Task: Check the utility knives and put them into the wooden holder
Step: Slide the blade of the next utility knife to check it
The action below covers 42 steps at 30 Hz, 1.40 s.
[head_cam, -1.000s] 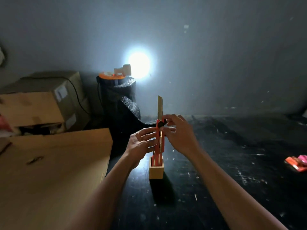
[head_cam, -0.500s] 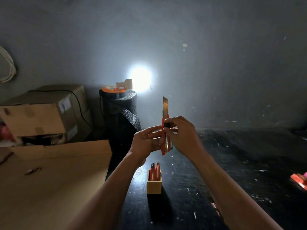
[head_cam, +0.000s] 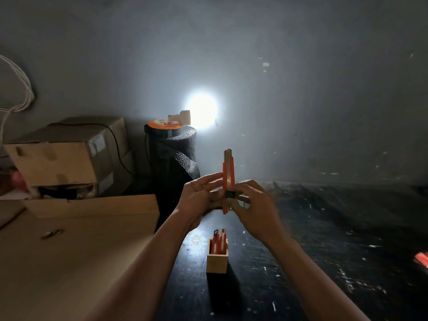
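Observation:
I hold an orange utility knife (head_cam: 228, 172) upright in front of me, a short piece of blade sticking out of its top. My left hand (head_cam: 199, 200) grips the handle from the left. My right hand (head_cam: 253, 207) grips it from the right, thumb on the black slider. Below my hands a small wooden holder (head_cam: 216, 262) stands on the dark table, with a few orange knives (head_cam: 218, 243) standing in it.
A large flat cardboard box (head_cam: 76, 251) fills the left side, with stacked cartons (head_cam: 64, 156) behind it. A black roll (head_cam: 172, 158) with a lit lamp on top stands at the back. More orange knives (head_cam: 421, 259) lie at the right edge.
Most of the long blade has slid back into the handle. My hands with the knife now sit higher above the holder than a second ago.

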Each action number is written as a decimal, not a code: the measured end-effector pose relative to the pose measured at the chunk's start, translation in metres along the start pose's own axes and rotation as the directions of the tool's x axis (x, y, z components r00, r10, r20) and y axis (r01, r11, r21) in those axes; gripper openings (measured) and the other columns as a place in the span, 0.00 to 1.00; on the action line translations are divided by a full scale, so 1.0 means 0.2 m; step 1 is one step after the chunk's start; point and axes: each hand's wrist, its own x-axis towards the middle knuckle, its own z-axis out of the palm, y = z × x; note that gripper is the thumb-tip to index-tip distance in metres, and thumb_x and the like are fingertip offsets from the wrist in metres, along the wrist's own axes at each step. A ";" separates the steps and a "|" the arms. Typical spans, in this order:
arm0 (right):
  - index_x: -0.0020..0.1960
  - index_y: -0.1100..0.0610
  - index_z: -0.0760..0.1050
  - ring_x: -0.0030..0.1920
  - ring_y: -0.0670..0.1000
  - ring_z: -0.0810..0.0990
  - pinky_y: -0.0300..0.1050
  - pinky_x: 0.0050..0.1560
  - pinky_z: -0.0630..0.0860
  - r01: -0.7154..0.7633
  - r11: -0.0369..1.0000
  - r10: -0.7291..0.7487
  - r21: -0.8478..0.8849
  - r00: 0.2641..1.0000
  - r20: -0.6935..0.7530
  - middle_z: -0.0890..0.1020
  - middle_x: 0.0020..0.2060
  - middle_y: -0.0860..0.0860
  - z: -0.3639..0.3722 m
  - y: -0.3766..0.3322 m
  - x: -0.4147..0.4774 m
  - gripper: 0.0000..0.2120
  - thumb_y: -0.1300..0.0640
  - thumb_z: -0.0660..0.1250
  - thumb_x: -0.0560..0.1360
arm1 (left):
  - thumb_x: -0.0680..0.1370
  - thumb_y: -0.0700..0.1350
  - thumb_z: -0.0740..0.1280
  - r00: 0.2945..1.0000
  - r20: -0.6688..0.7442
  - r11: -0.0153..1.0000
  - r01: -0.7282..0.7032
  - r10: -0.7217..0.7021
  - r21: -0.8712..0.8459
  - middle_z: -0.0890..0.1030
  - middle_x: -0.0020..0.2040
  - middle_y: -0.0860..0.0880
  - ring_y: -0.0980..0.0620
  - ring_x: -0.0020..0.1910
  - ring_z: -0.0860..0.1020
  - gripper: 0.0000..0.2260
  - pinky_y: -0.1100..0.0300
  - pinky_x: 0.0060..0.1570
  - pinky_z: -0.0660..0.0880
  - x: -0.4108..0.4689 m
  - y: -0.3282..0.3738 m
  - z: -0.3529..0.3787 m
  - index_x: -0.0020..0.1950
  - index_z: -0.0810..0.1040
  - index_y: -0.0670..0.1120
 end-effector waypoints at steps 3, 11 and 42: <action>0.58 0.52 0.83 0.48 0.36 0.78 0.21 0.51 0.71 -0.006 1.000 0.006 0.014 1.000 -0.009 0.78 0.52 0.39 -0.01 -0.01 -0.01 0.11 0.58 0.74 0.76 | 0.77 0.25 0.67 1.000 -0.004 1.000 -0.001 0.001 -0.020 0.89 0.55 0.40 0.43 0.48 0.89 0.19 0.51 0.44 0.87 0.01 0.02 0.01 0.66 0.82 0.39; 0.56 0.51 0.80 0.48 0.34 0.78 0.19 0.46 0.71 -0.058 0.984 0.070 0.170 0.995 -0.068 0.77 0.50 0.37 -0.06 -0.06 0.00 0.11 0.55 0.75 0.75 | 0.79 0.28 0.67 1.000 0.027 1.000 -0.012 0.011 0.008 0.88 0.57 0.41 0.41 0.53 0.88 0.18 0.47 0.51 0.86 0.00 0.09 0.05 0.66 0.82 0.41; 0.51 0.53 0.82 0.51 0.29 0.75 0.19 0.46 0.70 -0.079 0.991 0.088 0.107 0.992 -0.087 0.80 0.49 0.41 -0.03 -0.06 0.03 0.03 0.55 0.71 0.78 | 0.79 0.28 0.68 0.999 -0.008 0.999 -0.032 0.032 0.020 0.88 0.58 0.42 0.42 0.54 0.88 0.19 0.49 0.51 0.86 -0.01 0.10 0.04 0.68 0.81 0.42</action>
